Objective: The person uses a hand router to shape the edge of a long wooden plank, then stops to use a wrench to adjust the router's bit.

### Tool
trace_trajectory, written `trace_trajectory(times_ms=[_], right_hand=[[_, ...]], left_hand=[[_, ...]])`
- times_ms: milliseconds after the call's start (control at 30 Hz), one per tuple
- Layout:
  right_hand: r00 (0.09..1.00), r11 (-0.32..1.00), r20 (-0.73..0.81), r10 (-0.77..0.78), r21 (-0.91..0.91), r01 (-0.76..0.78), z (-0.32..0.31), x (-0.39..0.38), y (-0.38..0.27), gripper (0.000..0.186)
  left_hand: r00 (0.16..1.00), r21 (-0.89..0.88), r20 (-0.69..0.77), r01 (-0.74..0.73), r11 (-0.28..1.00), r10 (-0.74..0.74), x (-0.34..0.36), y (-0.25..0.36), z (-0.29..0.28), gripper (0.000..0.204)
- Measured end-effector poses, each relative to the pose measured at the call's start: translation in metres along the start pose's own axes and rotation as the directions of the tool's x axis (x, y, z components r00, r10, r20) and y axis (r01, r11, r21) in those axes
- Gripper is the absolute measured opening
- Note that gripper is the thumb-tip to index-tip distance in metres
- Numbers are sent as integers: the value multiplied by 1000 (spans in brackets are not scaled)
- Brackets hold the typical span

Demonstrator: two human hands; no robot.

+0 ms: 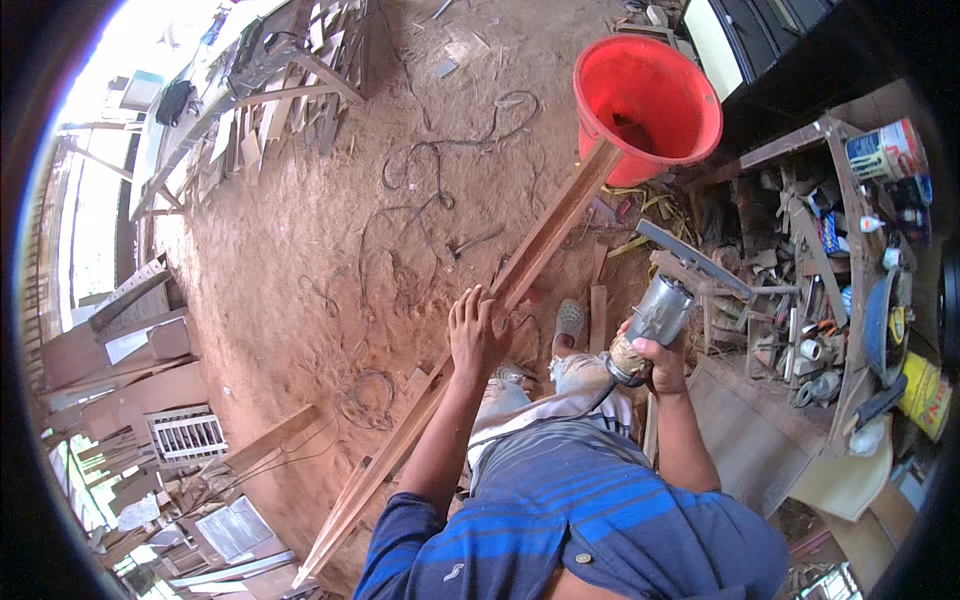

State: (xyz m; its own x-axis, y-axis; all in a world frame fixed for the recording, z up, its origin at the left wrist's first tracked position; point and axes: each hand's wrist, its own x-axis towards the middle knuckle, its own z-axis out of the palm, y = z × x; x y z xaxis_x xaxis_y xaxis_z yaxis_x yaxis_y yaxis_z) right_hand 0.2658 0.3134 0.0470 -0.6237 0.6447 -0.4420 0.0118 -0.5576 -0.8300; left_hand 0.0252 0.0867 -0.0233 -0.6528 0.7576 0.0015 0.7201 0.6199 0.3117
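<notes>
A long reddish-brown wooden board [558,222] slants from lower left to upper right, its far end at the rim of a red plastic bucket [655,85]. My left hand [478,335] lies on the board near its middle, fingers stretched out and apart. My right hand [664,362] is wrapped round the lower end of a handheld power tool, seemingly a router [662,308]. It has a silver cylindrical body, a wooden base and a long grey plate, and stays apart from the board. A dark cord runs from it across my lap.
Black cable [440,180] lies looped over the dirt floor. To the right, a wooden shelf [845,200] holds tools, cans and bottles. Wood offcuts [262,125] lean by a workbench at far left; more boards [140,400] are piled at left. A sandal [569,318] shows beyond my knees.
</notes>
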Motion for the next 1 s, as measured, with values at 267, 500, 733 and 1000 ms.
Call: trace_trajectory(times_ms=[267,500,733,1000], right_hand=[[999,996,35,10,-94,-6,9,38,-33,47],[998,986,65,-23,-164,34,26,47,-50,47],[997,978,73,-20,-205,34,45,44,-57,45],[994,967,99,-46,-243,69,87,42,-49,48]], left_hand=[[986,-158,78,157,975,-146,36,8,22,72],[989,-177,-10,141,974,-145,30,-1,26,65],[971,-179,-27,230,957,-238,-31,-39,5,55],[904,-134,21,426,895,-427,-152,-117,-25,58]])
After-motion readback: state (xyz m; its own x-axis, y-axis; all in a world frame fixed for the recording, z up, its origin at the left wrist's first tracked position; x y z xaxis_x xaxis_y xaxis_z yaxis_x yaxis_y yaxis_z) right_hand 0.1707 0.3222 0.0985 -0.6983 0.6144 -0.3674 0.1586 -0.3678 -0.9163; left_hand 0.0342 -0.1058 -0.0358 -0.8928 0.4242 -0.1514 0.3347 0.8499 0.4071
